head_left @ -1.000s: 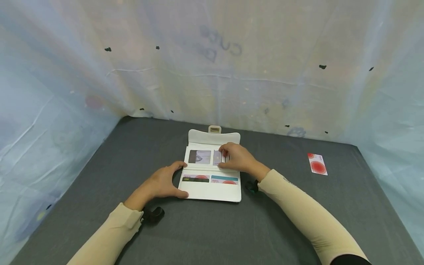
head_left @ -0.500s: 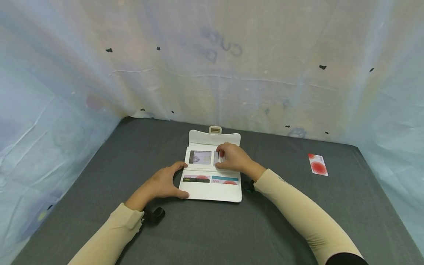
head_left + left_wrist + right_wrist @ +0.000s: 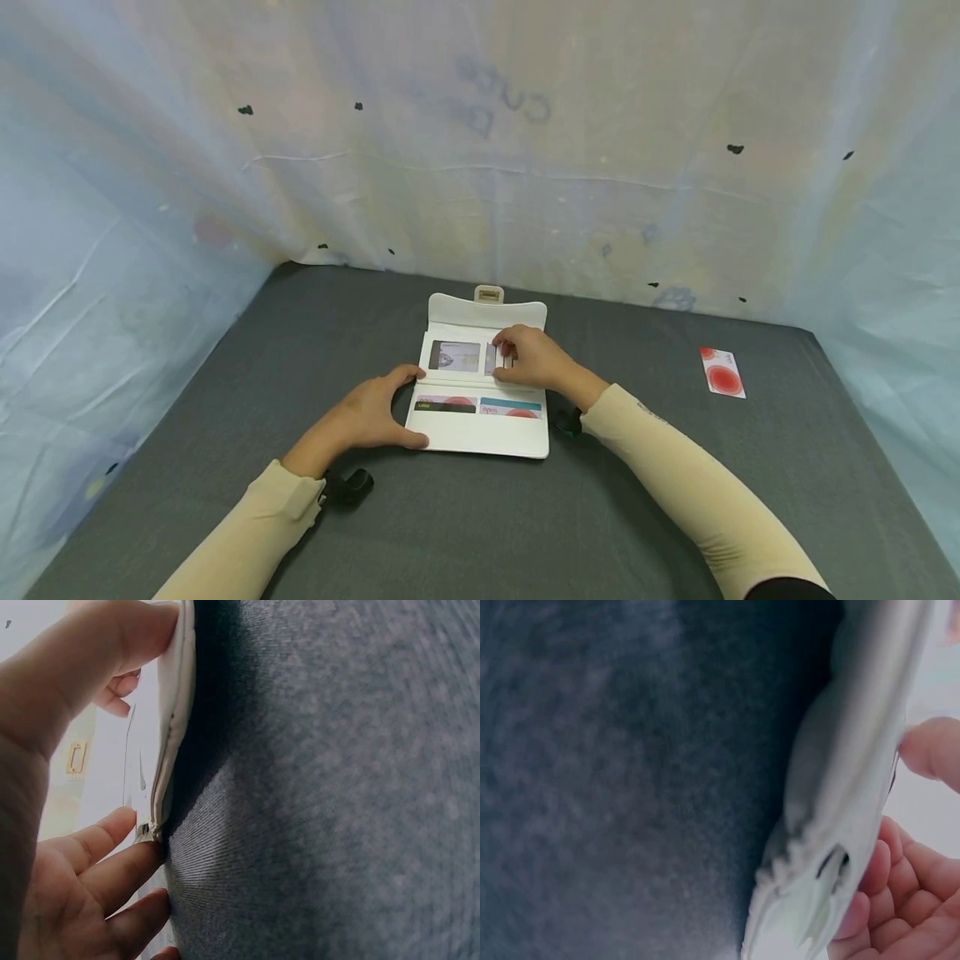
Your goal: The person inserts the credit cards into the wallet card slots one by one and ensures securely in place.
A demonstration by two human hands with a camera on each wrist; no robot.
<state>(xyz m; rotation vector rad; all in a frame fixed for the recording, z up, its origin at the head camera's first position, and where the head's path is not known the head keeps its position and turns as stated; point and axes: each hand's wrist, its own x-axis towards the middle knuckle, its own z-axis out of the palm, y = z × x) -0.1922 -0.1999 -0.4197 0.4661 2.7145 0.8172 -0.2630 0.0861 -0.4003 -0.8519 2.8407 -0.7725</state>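
A white long wallet (image 3: 480, 435) lies unfolded on the dark grey table, its clasp flap (image 3: 487, 312) at the far side. My left hand (image 3: 367, 412) is spread around its left edge, thumb on the near corner, fingers at the fold. My right hand (image 3: 536, 360) pinches the right end of a pale purple printed slip (image 3: 459, 357) that shows through the pocket windows in the far half. In the right wrist view my thumb (image 3: 934, 752) sits against the wallet's face, the other fingers curled. Two cards, a dark-striped one (image 3: 446, 405) and a teal-striped one (image 3: 510, 407), sit in the near-half slots.
A loose red-and-white card (image 3: 723, 373) lies at the right on the table (image 3: 630, 517). Behind the table hangs a pale patterned curtain (image 3: 480, 200), which continues along both sides.
The right hand shifts slightly left, then a little back right. The slip now shows further left in the left window than one second ago. The left hand stays in place.
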